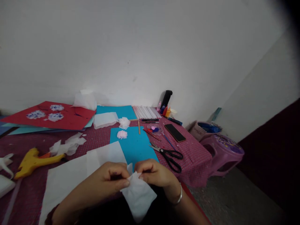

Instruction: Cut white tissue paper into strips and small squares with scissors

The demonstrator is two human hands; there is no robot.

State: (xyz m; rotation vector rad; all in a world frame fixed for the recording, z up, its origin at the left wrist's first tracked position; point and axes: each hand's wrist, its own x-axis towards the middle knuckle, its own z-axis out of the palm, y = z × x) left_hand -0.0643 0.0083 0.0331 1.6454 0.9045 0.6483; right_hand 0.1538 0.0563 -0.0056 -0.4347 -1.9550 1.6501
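Tissue [139, 197] hangs white and creased, pinched by left grip [113, 177] and right grip [156, 173]

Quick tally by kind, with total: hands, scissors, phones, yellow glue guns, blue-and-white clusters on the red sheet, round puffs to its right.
Hands: 2 (left hand, right hand)
Scissors: 1
Phone: 1
Yellow glue gun: 1
Blue-and-white clusters on red sheet: 3
Round puffs: 2
Total: 10

A checked tablecloth [197, 157] bears blue paper [138, 148], a phone [175, 132] and a glue gun [34, 162].
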